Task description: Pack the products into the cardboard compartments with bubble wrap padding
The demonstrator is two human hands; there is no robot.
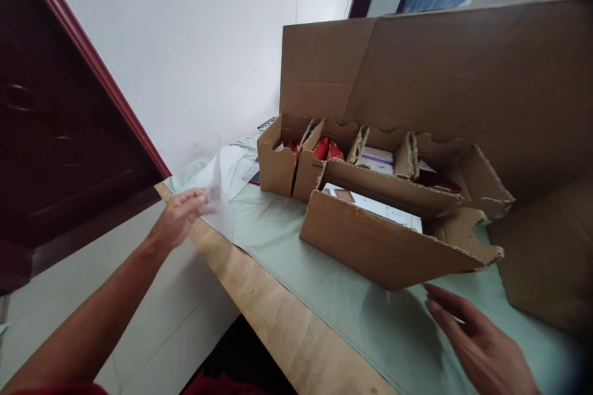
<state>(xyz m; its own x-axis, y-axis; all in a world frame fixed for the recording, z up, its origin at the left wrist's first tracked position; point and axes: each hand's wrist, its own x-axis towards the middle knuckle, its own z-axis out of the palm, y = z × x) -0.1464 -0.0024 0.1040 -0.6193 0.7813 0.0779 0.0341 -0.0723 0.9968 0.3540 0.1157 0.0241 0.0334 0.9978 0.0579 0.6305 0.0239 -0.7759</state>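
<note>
My left hand pinches a thin clear plastic bag, smeared by motion, over the table's left edge. On the right, my right hand is empty, its fingers apart, just in front of a long cardboard box. Whether a fingertip touches that box I cannot tell. Inside it stands a white box with a brown print. Behind are several open cardboard bins; red packets show in one, and white and purple packs in another.
A pale green cloth covers most of the wooden table. A tall cardboard panel stands behind the bins. More clear plastic lies left of them, by a white wall. A dark red door is at far left.
</note>
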